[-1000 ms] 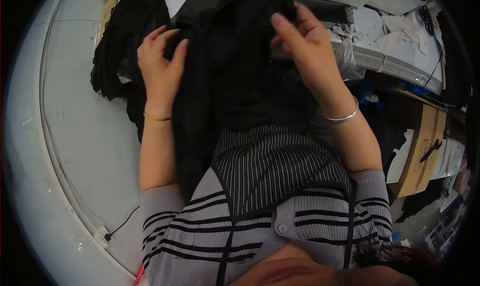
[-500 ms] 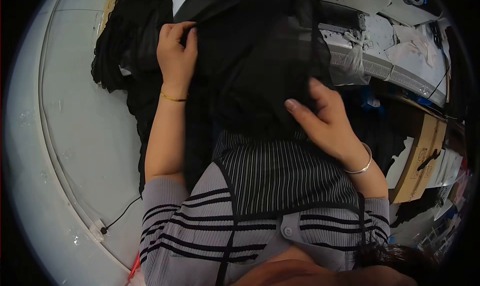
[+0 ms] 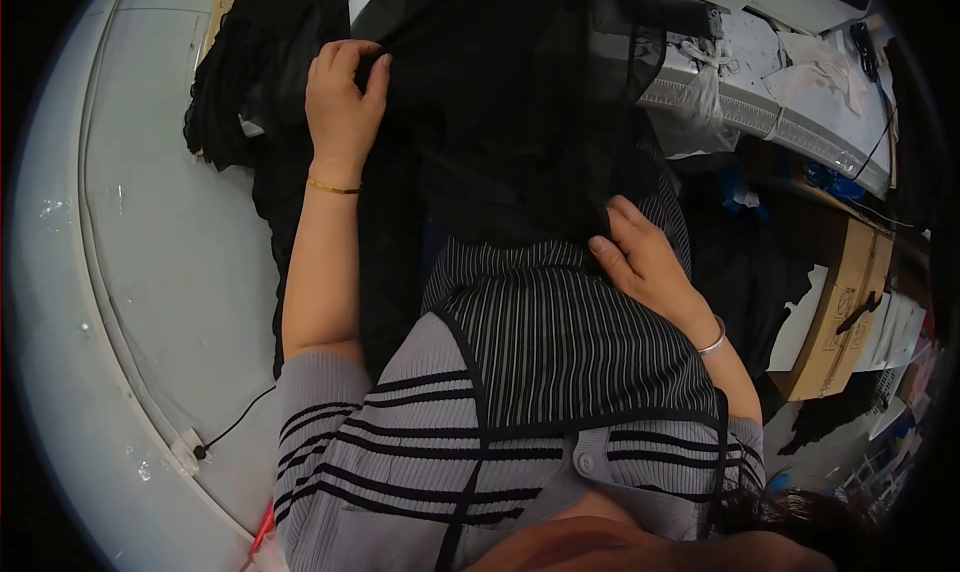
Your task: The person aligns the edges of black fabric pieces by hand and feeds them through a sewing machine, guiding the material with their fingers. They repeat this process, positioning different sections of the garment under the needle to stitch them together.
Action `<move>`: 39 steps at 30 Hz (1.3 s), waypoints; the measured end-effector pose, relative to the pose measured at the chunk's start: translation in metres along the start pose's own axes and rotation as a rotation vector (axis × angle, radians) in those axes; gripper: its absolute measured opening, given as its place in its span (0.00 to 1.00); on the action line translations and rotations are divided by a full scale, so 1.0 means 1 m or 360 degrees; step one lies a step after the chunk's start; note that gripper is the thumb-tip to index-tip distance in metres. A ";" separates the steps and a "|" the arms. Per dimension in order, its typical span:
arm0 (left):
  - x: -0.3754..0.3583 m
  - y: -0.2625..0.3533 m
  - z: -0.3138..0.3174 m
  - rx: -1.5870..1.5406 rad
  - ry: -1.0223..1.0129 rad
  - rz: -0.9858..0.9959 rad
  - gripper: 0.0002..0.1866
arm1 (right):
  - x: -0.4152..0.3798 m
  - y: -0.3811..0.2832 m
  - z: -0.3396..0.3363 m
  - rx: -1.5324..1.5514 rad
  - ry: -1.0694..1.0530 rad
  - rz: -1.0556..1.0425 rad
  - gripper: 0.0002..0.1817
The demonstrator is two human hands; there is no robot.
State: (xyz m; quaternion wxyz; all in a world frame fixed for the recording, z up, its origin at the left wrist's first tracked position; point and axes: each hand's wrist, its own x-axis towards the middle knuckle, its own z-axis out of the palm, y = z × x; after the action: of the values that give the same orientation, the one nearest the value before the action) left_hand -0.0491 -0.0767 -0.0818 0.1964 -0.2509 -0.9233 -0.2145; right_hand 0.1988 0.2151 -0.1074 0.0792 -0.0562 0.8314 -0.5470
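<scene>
Black sheer fabric (image 3: pixel 500 122) spreads across my lap and up over the work surface in soft, loose layers. At its upper left, my left hand (image 3: pixel 345 102) pinches an edge between thumb and fingers. Lower down on the opposite side, my right hand (image 3: pixel 648 262) has its fingertips and thumb at the fabric's near right edge, closed on it beside the striped apron (image 3: pixel 580 342). More gathered black cloth (image 3: pixel 225 102) hangs at the left. The fabric's far end lies beyond the top of the view.
To the upper right stands a sewing machine table with a ruler strip (image 3: pixel 735 120) along its edge and a clear plastic bag (image 3: pixel 705 112) tied there. A cardboard box (image 3: pixel 840 317) is below it. A cable (image 3: pixel 240 422) runs over the grey floor at left.
My right hand has moved down and slightly left, from hovering near the fabric's right side to closing on its near edge. The left hand keeps its pinch, shifting slightly up and left.
</scene>
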 end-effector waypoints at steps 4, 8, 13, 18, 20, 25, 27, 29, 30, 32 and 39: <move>-0.019 0.003 -0.004 0.0166 0.0158 0.0131 0.10 | 0.003 0.003 0.000 -0.0113 -0.0109 -0.0046 0.11; -0.027 0.005 0.001 0.0375 0.0217 0.0115 0.13 | 0.006 0.002 0.002 -0.0284 -0.0109 -0.0231 0.12; -0.044 -0.019 -0.031 0.0247 0.0265 -0.0258 0.11 | 0.018 -0.022 -0.011 -0.0641 0.0007 -0.0655 0.14; -0.089 -0.054 -0.115 -0.1579 -0.0107 -0.0988 0.13 | 0.042 -0.079 0.002 -0.0422 0.0299 -0.0772 0.12; -0.087 -0.005 -0.150 -0.2281 -0.0246 -0.1068 0.13 | 0.047 -0.073 0.021 0.0603 -0.0228 -0.0009 0.13; -0.098 0.035 -0.117 -0.1210 -0.0152 -0.0591 0.15 | 0.037 -0.041 0.045 0.1072 -0.0218 0.0597 0.13; -0.100 0.043 -0.106 -0.0901 0.0004 -0.0492 0.14 | 0.028 -0.044 0.046 0.0973 0.0129 0.0460 0.11; -0.103 0.039 -0.105 -0.1015 0.0023 -0.0583 0.12 | 0.024 -0.045 0.045 0.1141 0.0226 0.0456 0.10; -0.103 0.039 -0.103 -0.1100 0.0057 -0.0691 0.11 | 0.021 -0.045 0.045 0.1313 0.0293 0.0430 0.10; -0.101 0.041 -0.095 -0.1205 0.0088 -0.0572 0.09 | 0.016 -0.045 0.045 0.1312 0.0356 0.0388 0.09; -0.102 0.050 -0.086 -0.1233 0.0102 -0.0730 0.08 | -0.001 -0.032 0.044 0.0232 0.0414 -0.0206 0.15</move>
State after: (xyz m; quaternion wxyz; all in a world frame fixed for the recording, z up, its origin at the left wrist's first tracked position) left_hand 0.0819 -0.1192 -0.0435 0.0638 -0.0881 -0.8001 -0.5900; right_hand 0.2086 0.1631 -0.0951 -0.0607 -0.0325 0.7873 -0.6127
